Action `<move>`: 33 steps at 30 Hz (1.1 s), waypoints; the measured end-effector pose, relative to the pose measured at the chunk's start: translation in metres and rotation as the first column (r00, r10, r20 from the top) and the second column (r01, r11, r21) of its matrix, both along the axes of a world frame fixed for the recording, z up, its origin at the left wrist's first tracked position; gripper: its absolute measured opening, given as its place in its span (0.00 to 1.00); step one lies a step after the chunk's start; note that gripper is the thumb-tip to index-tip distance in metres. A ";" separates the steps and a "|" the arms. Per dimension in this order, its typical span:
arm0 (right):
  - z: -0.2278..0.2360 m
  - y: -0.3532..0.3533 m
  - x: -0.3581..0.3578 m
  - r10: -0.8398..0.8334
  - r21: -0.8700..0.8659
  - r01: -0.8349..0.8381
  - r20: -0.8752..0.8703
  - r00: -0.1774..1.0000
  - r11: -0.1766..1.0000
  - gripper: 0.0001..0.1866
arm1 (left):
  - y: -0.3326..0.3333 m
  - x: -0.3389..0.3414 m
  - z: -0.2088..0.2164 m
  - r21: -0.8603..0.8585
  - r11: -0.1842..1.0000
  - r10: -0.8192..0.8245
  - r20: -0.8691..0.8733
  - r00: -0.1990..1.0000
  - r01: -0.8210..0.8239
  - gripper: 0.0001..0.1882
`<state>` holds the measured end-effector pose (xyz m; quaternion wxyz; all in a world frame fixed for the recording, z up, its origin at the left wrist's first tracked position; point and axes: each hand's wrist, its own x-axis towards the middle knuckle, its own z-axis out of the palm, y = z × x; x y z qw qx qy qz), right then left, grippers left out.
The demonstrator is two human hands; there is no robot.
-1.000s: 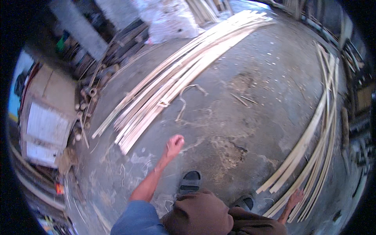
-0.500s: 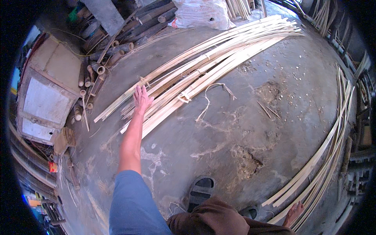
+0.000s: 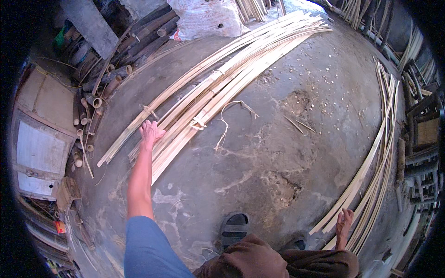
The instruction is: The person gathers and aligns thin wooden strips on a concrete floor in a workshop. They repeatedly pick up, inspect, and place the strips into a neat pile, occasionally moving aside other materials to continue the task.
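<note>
Long pale split-bamboo strips (image 3: 218, 85) lie in bundles across the floor ahead, tied in places with thin strip bands. My left hand (image 3: 152, 132) reaches to their near left part, just below a tie (image 3: 149, 111). Its fingers are spread on or just over the strips, and nothing shows held. Another tie (image 3: 198, 123) sits to its right. At the lower right, my right hand (image 3: 344, 224) hovers over or touches a second, curved group of bamboo strips (image 3: 371, 185). Its fingers are loosely bent and apart, with no strip visibly gripped.
A loose strip loop (image 3: 226, 123) and two short sticks (image 3: 299, 124) lie mid-floor, near scattered chips. Bamboo poles (image 3: 95, 102) and a pale cabinet (image 3: 44, 139) stand left. A white sack (image 3: 206, 18) is at the back. My sandalled foot (image 3: 235, 228) is at the bottom.
The view has shifted, moving the far bundles left and down in the picture. My left hand stays by the same strips. My right hand has moved forward along the right-hand strips.
</note>
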<state>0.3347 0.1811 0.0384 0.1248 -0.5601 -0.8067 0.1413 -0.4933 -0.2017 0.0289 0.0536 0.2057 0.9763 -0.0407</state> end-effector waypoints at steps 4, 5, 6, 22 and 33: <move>0.006 0.004 -0.002 0.070 0.022 -0.072 0.095 0.993 0.997 0.14 | -0.007 -0.007 -0.006 0.099 0.991 0.080 0.142 0.987 -0.094 0.31; 0.011 0.006 0.000 0.075 -0.010 -0.074 0.091 0.993 0.997 0.14 | -0.002 -0.004 0.002 0.058 0.991 0.106 0.194 0.975 -0.119 0.30; 0.021 0.008 0.003 0.073 -0.040 -0.069 0.088 0.993 0.997 0.13 | 0.006 0.006 0.008 0.047 0.995 0.079 0.112 0.991 -0.085 0.27; 0.019 0.012 0.014 0.044 -0.138 -0.040 0.024 0.999 0.990 0.13 | 0.003 0.093 -0.011 0.247 0.944 -0.204 -0.076 0.976 0.216 0.45; 0.075 0.056 -0.055 0.335 -0.002 -0.335 0.019 0.942 0.942 0.11 | -0.013 0.134 -0.039 0.171 0.941 -0.238 -0.277 0.931 0.292 0.35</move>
